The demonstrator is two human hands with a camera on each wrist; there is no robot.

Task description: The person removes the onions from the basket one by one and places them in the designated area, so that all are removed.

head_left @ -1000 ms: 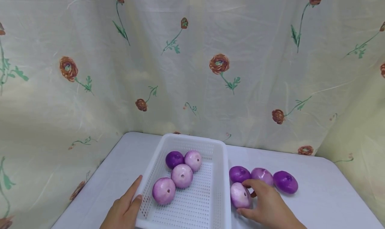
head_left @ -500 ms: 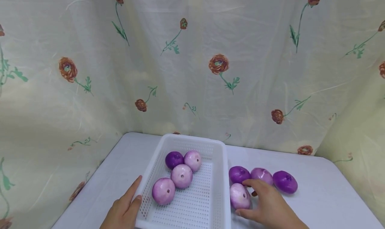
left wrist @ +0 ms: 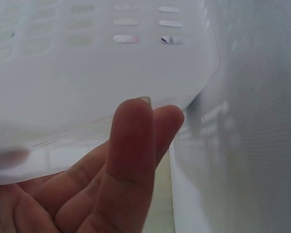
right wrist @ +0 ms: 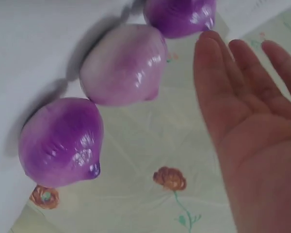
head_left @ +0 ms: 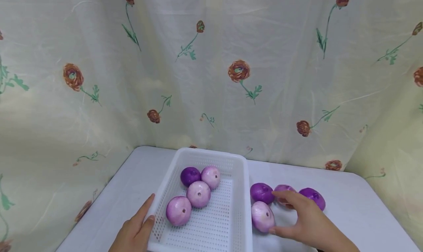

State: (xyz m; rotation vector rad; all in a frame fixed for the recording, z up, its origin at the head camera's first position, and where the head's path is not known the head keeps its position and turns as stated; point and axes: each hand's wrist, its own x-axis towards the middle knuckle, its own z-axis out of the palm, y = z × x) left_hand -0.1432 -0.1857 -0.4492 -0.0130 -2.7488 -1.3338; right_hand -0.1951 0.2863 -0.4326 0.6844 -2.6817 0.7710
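My left hand (head_left: pixel 133 230) rests at the left side of a white perforated plastic basket (head_left: pixel 248 208), index finger and thumb straight along its outer wall. In the left wrist view, fingertips (left wrist: pixel 133 126) lie against the basket's smooth edge. My right hand (head_left: pixel 307 219) holds nothing, its thumb and index finger spread apart. The thumb tip is right beside a pale purple onion (head_left: pixel 262 216) at the basket's right wall. Behind that onion sits a darker onion (head_left: pixel 261 192). A lighter onion (head_left: pixel 282 188) and another dark onion (head_left: pixel 314 196) stand farther right, partly hidden by the hand.
Inside the basket, toward its left side, lie several onions (head_left: pixel 198 194), one dark and the others pale. A white tabletop (head_left: pixel 357 208) carries everything. Flower-patterned cloth (head_left: pixel 211 90) hangs close behind the table's back edge and at both sides.
My right hand's fingers have come off the pale onion and the hand has drawn to the right. That onion stays beside the basket, turned slightly. The left hand keeps its place.
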